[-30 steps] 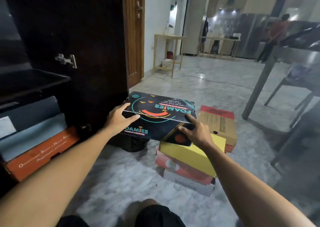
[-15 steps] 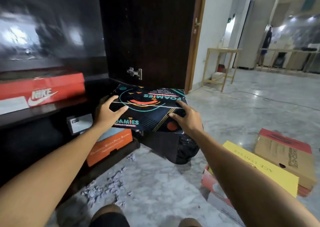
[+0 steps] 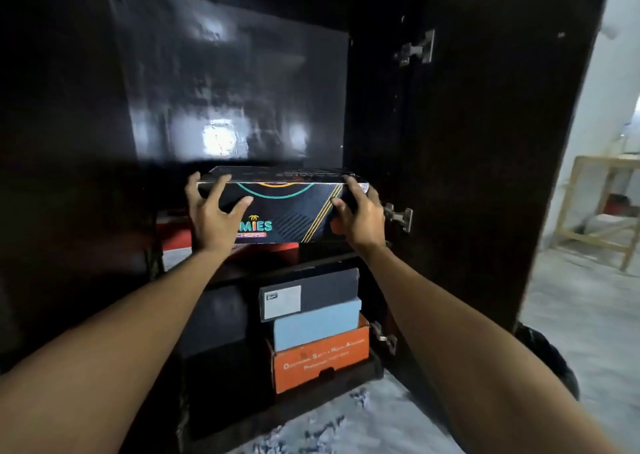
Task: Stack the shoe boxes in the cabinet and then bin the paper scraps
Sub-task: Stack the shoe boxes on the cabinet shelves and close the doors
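Black shoe box [image 3: 287, 211] with the teal "...MIES" lettering is being held at the upper shelf of the dark cabinet [image 3: 485, 142], gripped at both ends. The left hand [image 3: 213, 216] is wrapped around the left end, fingers over the lid edge and thumb across the front; the right hand [image 3: 360, 216] is clamped on the right end the same way. So nothing is loose, both sets of fingers are curled onto cardboard.

A red box [image 3: 176, 239] can be made out under it on that shelf, mostly hidden, and whether the black one is already resting on it or hovering just above can't be told from here.

What could go sideways, just a guess:
- The box seems to stick out past the shelf front. If it's let go before being pushed back, it could tip forward and drop.
- The right end is close to the door hinge [image 3: 398, 216], so knuckles or a box corner could get snagged there.
- If it's set off-centre on the red one, the stack could lean.

Lower compartment: three boxes are stacked, an orange box [image 3: 322, 360] at the bottom, a light blue box [image 3: 317, 323] on it, a dark grey box [image 3: 310, 296] with a white label on top. Paper scraps [image 3: 329, 426] are scattered on the floor in front, not binned yet.
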